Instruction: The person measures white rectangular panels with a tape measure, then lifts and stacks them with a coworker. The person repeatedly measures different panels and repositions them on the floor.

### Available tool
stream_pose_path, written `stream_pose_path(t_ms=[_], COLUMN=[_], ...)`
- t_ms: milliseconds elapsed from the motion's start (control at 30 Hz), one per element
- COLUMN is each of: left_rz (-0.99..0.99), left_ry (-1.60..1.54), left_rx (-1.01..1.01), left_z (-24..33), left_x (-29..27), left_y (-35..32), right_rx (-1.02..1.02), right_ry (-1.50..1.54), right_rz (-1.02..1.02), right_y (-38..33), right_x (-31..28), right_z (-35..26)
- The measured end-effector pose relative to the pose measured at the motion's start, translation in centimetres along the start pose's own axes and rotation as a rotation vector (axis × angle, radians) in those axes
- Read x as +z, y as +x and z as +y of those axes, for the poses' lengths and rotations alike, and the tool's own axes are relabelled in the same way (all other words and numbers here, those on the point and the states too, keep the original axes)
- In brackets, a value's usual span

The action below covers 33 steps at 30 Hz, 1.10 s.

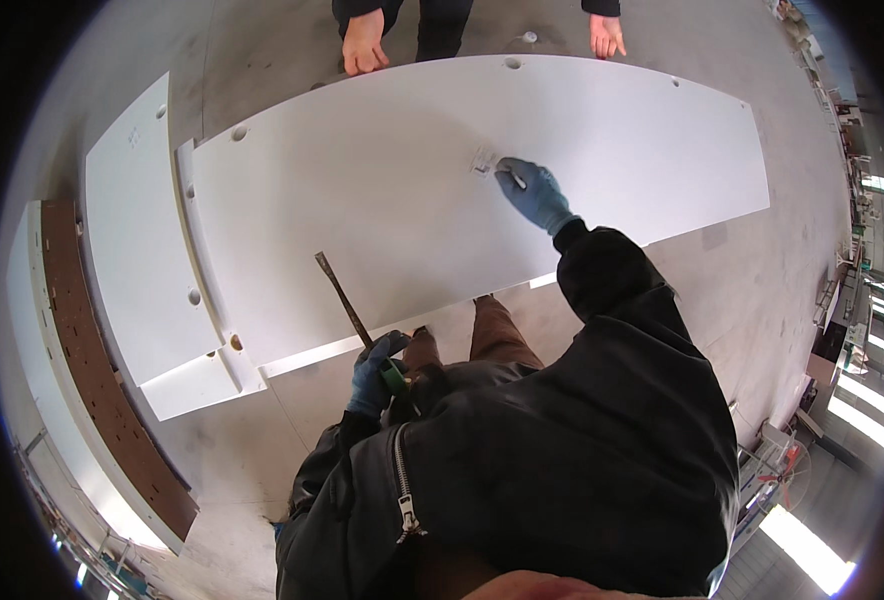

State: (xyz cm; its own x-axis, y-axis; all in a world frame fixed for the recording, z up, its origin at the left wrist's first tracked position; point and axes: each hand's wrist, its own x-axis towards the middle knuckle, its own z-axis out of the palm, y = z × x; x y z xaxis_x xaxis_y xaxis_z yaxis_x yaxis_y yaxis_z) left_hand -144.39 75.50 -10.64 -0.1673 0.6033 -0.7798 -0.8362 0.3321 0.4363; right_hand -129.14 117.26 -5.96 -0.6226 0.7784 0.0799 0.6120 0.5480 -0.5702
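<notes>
My left hand (pixel 372 375), in a blue glove, is wrapped round the green handle of a long, flat-tipped metal tool (pixel 342 292), either a chisel or a pry bar. Its brownish shaft points up and away over the near edge of a large white panel (pixel 382 180). Over the middle of that panel is my right hand (pixel 536 192), also blue-gloved, with its fingers closed together. Something small and white shows among them, too little visible to name. Just left of the fingertips, small dark marks (pixel 483 160) lie on the panel's surface.
Across the panel a person's hand (pixel 365 42) touches its far edge, the other hand (pixel 607 38) close above it. A second white panel (pixel 142 230) lies at left, beside a long brown board (pixel 102 380). Several round holes run along the panel edges.
</notes>
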Motion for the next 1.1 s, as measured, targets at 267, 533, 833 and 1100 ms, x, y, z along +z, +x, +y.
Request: stream_pose_path(t_ms=[267, 533, 833, 1100], left_rz=[0.018, 0.035, 0.123, 0.34], left_ry=[-0.201, -0.477, -0.408, -0.429], left_rx=[-0.026, 0.036, 0.041, 0.049], left_z=[-4.3, -8.6, -9.7, -10.7], left_x=[8.7, 18.7, 17.5, 17.4], left_y=[5.0, 9.8, 10.9, 11.8], right_rx=[0.001, -0.252, -0.094, 0.06], right_ry=[-0.432, -0.546, -0.474, -0.584], right_rz=[0.129, -0.038, -0.084, -0.031], right_y=[10.2, 8.3, 7.0, 13.0], right_x=[-7.3, -13.1, -15.7, -20.4], right_z=[19.6, 29.6, 30.3, 36.8])
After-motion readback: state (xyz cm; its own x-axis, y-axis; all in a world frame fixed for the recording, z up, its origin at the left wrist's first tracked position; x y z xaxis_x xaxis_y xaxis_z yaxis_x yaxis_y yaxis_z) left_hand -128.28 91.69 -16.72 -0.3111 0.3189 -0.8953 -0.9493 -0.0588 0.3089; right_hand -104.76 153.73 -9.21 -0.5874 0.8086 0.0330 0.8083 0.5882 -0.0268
